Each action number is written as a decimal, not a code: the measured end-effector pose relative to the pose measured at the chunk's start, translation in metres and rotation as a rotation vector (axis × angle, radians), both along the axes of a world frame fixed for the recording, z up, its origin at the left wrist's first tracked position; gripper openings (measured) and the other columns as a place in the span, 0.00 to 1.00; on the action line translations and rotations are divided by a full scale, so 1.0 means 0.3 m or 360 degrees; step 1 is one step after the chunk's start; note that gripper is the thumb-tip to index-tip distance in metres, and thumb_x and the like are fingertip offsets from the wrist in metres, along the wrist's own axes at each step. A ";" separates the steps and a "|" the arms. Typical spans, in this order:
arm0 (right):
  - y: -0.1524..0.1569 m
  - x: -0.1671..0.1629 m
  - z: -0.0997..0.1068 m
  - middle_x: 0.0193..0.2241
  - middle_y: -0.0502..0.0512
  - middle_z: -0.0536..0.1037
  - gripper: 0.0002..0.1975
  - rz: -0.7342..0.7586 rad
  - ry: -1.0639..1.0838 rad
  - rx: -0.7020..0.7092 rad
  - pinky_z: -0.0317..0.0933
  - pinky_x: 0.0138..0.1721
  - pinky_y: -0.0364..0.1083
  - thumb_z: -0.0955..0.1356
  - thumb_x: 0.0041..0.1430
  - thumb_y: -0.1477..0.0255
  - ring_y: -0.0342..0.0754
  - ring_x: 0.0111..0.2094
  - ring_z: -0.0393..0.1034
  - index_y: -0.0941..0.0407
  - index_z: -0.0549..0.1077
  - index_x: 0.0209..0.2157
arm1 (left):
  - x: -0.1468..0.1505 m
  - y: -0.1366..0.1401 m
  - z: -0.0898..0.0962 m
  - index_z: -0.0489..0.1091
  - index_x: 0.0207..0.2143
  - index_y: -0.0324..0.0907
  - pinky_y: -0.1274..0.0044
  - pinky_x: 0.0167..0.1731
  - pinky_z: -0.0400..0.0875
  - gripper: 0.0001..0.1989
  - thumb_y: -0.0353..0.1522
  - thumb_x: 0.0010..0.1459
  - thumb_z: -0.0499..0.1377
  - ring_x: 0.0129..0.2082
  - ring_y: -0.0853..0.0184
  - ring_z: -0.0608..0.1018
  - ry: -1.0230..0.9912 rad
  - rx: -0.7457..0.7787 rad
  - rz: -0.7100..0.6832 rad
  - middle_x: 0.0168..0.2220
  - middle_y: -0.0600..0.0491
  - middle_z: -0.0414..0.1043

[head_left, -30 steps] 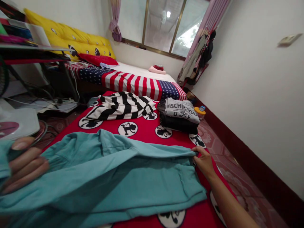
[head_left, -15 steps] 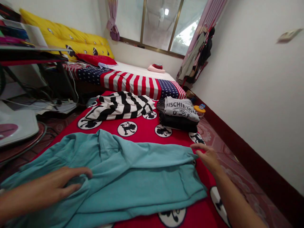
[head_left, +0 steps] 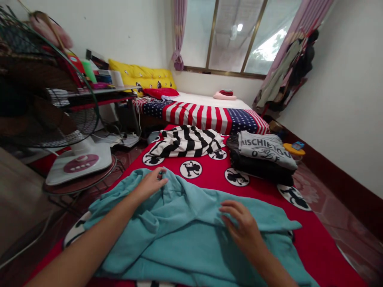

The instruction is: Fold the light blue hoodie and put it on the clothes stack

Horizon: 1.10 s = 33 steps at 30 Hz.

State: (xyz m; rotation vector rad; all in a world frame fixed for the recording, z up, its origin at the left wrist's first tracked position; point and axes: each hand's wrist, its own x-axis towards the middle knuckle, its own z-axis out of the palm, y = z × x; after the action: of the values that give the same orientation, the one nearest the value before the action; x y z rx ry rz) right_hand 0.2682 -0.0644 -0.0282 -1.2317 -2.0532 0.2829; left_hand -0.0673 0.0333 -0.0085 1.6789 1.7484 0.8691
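A teal long-sleeved garment [head_left: 191,239] lies spread and wrinkled across the near part of the red cover, one sleeve stretched toward the right. At the garment's bunched upper left edge is my left hand [head_left: 151,185], thumb and fingers apart around a raised fold, with no firm grip visible. My right hand [head_left: 241,223] hovers over the middle of the cloth, fingers loosely curved and apart, casting a shadow below. Beyond the garment lie a black-and-white striped cloth [head_left: 188,141] and, to its right, a stack of folded dark clothes [head_left: 257,165] topped by a grey printed shirt [head_left: 266,147].
The red cover [head_left: 209,175] bears round monkey prints. On the left, a fan [head_left: 79,159] stands on a round stool beside a cluttered desk [head_left: 104,93]. A bed with a flag-patterned sheet [head_left: 197,113] is under the window. A yellow-lidded container [head_left: 295,149] sits by the right wall.
The view has swung left, bringing the fan into sight. My left hand has moved up to the garment's far edge. My right hand has left the sleeve end and come inward over the cloth.
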 end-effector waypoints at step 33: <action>0.234 0.119 -0.097 0.34 0.57 0.75 0.07 -0.0852 -0.0692 0.0041 0.55 0.36 0.48 0.65 0.61 0.68 0.53 0.36 0.67 0.55 0.74 0.32 | -0.116 0.057 -0.020 0.67 0.56 0.44 0.61 0.55 0.59 0.24 0.40 0.58 0.54 0.58 0.49 0.66 0.0734 0.0294 0.0257 0.56 0.42 0.67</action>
State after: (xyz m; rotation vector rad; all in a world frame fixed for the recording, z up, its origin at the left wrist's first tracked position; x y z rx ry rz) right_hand 0.3040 0.0058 -0.0572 -1.8897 -1.9579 -0.2854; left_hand -0.1020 0.0502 -0.0145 2.0001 2.1894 0.7731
